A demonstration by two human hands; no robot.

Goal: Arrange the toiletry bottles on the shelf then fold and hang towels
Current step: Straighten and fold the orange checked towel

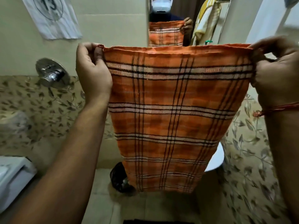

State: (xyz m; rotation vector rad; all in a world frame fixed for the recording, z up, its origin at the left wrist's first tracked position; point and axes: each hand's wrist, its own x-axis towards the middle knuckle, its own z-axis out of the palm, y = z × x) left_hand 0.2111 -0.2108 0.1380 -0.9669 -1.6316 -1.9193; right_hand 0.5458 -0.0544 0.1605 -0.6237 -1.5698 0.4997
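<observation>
An orange checked towel (169, 113) with black and white stripes hangs stretched out in front of me, its lower edge near the floor. My left hand (93, 70) pinches its top left corner. My right hand (276, 70) pinches the top right corner, with a red thread around that wrist. The towel's top edge is held level at chest height. No toiletry bottles show in this view; the towel hides what is behind it.
A mirror (168, 16) straight ahead reflects the towel and a hand. A yellow and white towel (205, 21) hangs at the upper right. A chrome tap knob (51, 73) sticks out of the left wall. A white basin edge (216, 157) shows behind the towel, a white fixture (13, 175) at lower left.
</observation>
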